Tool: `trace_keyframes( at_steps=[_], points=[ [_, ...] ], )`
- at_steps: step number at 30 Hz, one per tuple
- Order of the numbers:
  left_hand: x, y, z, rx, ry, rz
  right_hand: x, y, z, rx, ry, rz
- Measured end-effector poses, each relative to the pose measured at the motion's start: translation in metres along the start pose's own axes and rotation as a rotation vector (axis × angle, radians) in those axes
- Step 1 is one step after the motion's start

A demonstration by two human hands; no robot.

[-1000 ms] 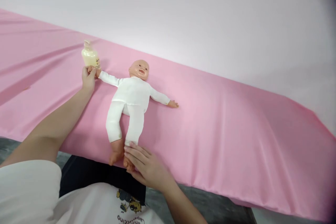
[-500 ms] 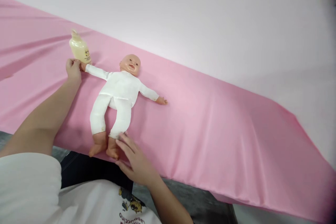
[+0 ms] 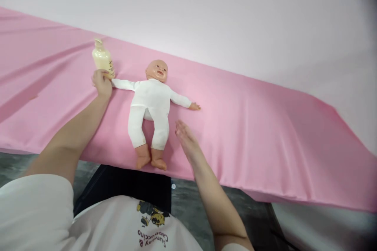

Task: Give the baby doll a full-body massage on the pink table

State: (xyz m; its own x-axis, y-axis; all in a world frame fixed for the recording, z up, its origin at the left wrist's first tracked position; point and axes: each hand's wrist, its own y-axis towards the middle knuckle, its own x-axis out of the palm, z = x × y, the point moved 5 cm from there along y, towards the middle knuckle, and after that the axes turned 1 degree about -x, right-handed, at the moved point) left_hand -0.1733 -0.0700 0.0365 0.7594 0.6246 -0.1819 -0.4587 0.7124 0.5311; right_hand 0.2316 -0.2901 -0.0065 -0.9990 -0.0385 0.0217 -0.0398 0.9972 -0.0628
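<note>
A baby doll [image 3: 151, 96] in a white suit lies on its back, arms spread and feet towards me. My left hand [image 3: 101, 82] is closed around the doll's hand at the left, which my fingers hide. Just behind those fingers stands a pale yellow pump bottle [image 3: 103, 59] with dark print; whether they touch it I cannot tell. To the right of the doll's legs my right hand [image 3: 188, 139] hovers over or rests on the cloth, fingers stretched out and holding nothing.
A pink cloth [image 3: 250, 133] with folds covers the near part of the white table [image 3: 220, 15]. The table's front edge runs just below the doll's feet, close to my body. Grey floor [image 3: 194, 211] shows beneath.
My right hand has left the doll's lower leg and moved up and right, beside the doll. My left hand stays at the doll's hand. The whole view has shifted somewhat.
</note>
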Motion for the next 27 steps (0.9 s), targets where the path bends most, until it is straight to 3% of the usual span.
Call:
trace_keyframes(
  at_steps=[2,6,9,12,16,22,27],
  points=[
    [0.004,-0.009,0.014,0.049,0.205,-0.031,0.004,0.022,0.000,0.107,0.237,0.087],
    [0.029,-0.038,0.043,0.292,0.268,-0.409,0.011,0.075,-0.001,0.303,0.621,0.368],
    [0.032,-0.066,0.054,0.401,0.323,-0.594,0.012,0.117,-0.007,0.333,0.654,0.390],
    [0.019,-0.087,0.059,0.366,0.418,-0.622,0.009,0.144,-0.011,0.331,0.661,0.274],
    [0.008,-0.108,0.060,0.339,0.579,-0.786,0.000,0.154,-0.007,0.321,0.688,0.151],
    [0.006,-0.126,0.051,0.265,0.750,-1.058,-0.007,0.152,-0.008,0.118,0.773,0.210],
    [0.000,-0.157,0.070,0.274,0.747,-1.409,-0.004,0.149,-0.015,0.048,0.751,0.231]
  ],
)
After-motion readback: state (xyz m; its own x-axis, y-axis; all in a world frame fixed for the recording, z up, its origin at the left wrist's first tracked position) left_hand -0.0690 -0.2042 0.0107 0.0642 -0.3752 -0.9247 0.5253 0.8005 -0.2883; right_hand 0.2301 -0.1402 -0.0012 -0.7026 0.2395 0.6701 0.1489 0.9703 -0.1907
